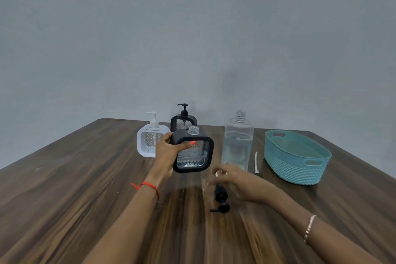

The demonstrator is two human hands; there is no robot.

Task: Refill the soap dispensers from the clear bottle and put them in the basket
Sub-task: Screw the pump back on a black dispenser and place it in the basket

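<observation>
Your left hand (169, 152) grips one of three dispensers (194, 152), your blurred right hand (235, 180) hangs spread above one loose pump (220, 199), beside one clear bottle (236, 141) and one basket (297, 169).

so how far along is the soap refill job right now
Early stage. Done: the clear tall bottle stands uncapped, and a black pump head lies on the wooden table. In hand: the left hand holds the open black-framed dispenser; the right hand hovers, blurred, above the pump. Left: the white dispenser and the rear black dispenser keep their pumps, and the teal basket holds nothing.
</observation>
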